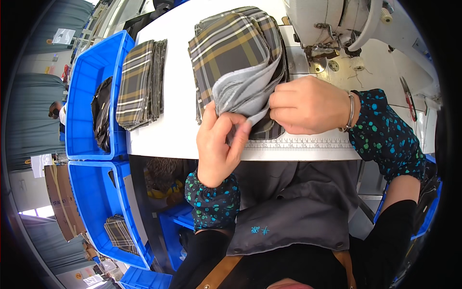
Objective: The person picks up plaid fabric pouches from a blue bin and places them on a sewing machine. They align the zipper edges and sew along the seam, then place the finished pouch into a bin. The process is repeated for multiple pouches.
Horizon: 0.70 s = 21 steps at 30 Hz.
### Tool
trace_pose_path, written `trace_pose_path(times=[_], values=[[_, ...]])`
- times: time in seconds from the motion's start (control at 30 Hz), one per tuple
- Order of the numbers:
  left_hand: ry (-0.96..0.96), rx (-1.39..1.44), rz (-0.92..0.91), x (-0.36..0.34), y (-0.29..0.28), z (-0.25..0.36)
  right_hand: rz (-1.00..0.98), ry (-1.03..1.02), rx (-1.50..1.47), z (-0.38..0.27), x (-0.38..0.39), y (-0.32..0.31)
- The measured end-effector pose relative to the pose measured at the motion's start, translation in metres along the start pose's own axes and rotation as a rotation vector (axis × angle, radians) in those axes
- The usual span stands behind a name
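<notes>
A stack of plaid fabric pieces (228, 45), brown, black and white with rounded corners, lies on the white table in front of me. At its near end several layers are turned back and fanned, baring a light grey underside (243, 89). My left hand (216, 142) pinches the near left edges of these grey-backed layers between thumb and fingers. From the right, my right hand (310, 106) is closed on the right edge of the same layers, its fingertips partly hidden behind the fabric.
Beyond my right hand stands a sewing machine (332, 24). Scissors (409, 98) lie at the far right. A printed ruler (301, 145) runs along the table's near edge. A second plaid stack (137, 86) sits at left, beside blue bins (89, 120) holding fabric.
</notes>
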<state>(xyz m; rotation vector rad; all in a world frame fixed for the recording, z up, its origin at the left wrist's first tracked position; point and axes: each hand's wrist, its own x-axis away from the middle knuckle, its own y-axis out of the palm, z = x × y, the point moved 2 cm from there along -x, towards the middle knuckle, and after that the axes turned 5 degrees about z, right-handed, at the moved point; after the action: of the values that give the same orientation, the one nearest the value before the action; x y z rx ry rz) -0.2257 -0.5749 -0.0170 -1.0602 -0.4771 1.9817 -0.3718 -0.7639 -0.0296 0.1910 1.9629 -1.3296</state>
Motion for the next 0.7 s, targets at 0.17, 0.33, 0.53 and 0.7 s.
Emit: trace_pose_path(times=[0.17, 0.33, 0.53, 0.7], values=[[0.039, -0.099, 0.043, 0.006, 0.006, -0.002, 0.131, -0.067, 0.038, -0.002, -0.003, -0.002], [-0.141, 0.078, 0.165, 0.011, 0.009, -0.011, -0.071, -0.149, 0.093, -0.009, -0.006, -0.003], [0.063, 0.201, 0.108, 0.008, 0.009, -0.012, -0.168, -0.093, 0.09, -0.006, -0.001, -0.002], [-0.092, 0.151, -0.003, 0.002, 0.004, -0.002, -0.163, 0.05, -0.025, -0.004, 0.002, -0.003]])
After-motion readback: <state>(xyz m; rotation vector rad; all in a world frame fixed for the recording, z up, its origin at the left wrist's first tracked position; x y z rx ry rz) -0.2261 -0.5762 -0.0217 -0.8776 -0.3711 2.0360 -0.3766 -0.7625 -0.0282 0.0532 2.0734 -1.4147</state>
